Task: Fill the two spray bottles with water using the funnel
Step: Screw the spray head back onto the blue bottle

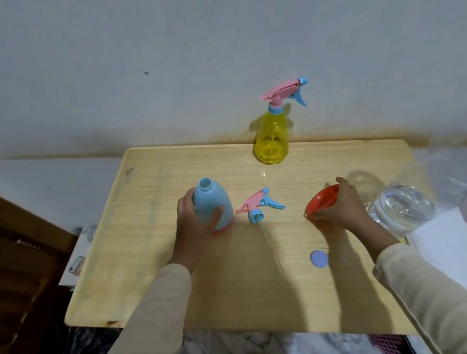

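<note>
left grip (195, 225) wraps the uncapped blue bottle (213, 204) upright on the desk (158, 245); right grip (345, 207) clamps the red funnel (319, 201). yellow bottle (271, 137) stands at the back, capped.

Sprayer head (259, 205) between bottle (213, 205), funnel (319, 201)

Wooden table (158, 245), small round lilac disc (319, 259) on it, white paper (453, 252), phone (76, 266) beside table

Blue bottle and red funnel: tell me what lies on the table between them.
The head view shows the detached pink and blue spray head lying on its side between the blue bottle and the red funnel.
</note>
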